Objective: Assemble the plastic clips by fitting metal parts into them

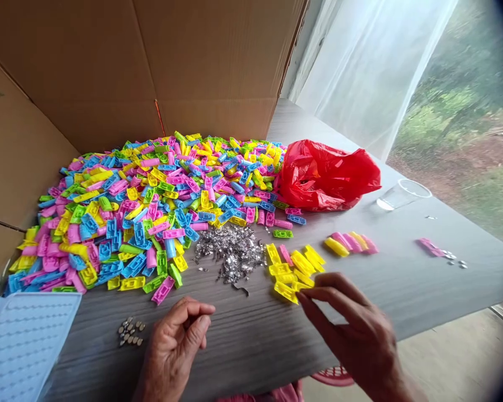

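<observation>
My right hand [352, 318] reaches to a small group of yellow plastic shells, thumb and fingertips pinched at the end of the nearest yellow plastic shell [285, 291]. A pink shell [285, 254] lies among them. To the left, my left hand [178, 340] hovers over the table's front, its fingers curled and the thumb pressed near the index finger; anything inside is hidden. Between the hands and the back lies a heap of small shiny metal pieces [235, 251]. Small round metal discs [129, 331] rest just left of my left hand.
A big pile of pink, blue, yellow and green shells [121, 206] fills the back left, against cardboard walls [209, 56]. A red plastic bag [327, 178], a clear cup on its side [404, 194], a row of shells [352, 244] and a pale blue tray [29, 340] also stand around.
</observation>
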{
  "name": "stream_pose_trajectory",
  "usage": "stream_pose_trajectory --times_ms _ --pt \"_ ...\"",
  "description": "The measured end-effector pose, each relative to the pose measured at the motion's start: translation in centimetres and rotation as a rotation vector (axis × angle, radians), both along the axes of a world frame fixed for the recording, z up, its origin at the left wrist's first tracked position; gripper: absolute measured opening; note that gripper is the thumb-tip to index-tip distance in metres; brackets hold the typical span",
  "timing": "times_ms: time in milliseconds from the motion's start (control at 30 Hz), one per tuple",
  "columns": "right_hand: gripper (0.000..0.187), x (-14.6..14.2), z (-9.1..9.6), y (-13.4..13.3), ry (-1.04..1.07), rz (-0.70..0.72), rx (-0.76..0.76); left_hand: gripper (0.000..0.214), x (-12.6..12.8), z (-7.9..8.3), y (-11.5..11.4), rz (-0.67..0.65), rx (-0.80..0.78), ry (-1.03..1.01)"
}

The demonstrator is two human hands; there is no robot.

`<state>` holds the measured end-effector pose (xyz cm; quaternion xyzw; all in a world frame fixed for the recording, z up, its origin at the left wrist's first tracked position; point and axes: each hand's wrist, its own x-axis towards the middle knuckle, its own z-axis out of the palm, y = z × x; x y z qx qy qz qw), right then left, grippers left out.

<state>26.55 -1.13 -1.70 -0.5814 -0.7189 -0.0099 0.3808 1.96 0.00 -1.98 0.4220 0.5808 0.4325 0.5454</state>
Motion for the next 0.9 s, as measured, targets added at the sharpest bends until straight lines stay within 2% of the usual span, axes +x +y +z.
stream_pose_trajectory --times_ms 133,233,300,433,500,633,733,900 --pt "0.006 1.5 1.5 1.0 -0.060 -0.084 0.028 0.014 -0.4 -0.8 0.1 0.002 -0.016 -0.035" --pt "0.010 2.5 1.6 2.0 -0.100 -0.041 0.006 0.019 -0.7 -1.4 0.2 -0.053 -0.049 -0.045" --pt "0.012 2.9 1.4 2.9 -0.150 0.024 -0.077 0.022 -0.8 -1.6 0.3 -0.064 -0.059 -0.045" --pt "0.016 3.1 0.7 4.7 -0.284 0.173 -0.354 0.022 -0.5 -1.5 0.1 0.001 -0.045 -0.062" --pt "0.016 3.0 0.5 5.4 -0.309 0.221 -0.405 0.021 -0.3 -1.3 0.1 0.007 -0.045 -0.075" --pt "0.023 3.0 0.5 6.1 -0.322 0.259 -0.437 0.022 -0.3 -1.2 0.3 0.012 -0.074 -0.076" --pt "0.025 3.1 0.3 6.1 -0.314 0.259 -0.451 0.022 -0.4 -1.4 0.5 -0.037 -0.106 -0.084" --pt "0.020 3.4 0.5 5.6 -0.269 0.221 -0.425 0.020 -0.2 -1.4 0.5 -0.006 -0.094 -0.080"
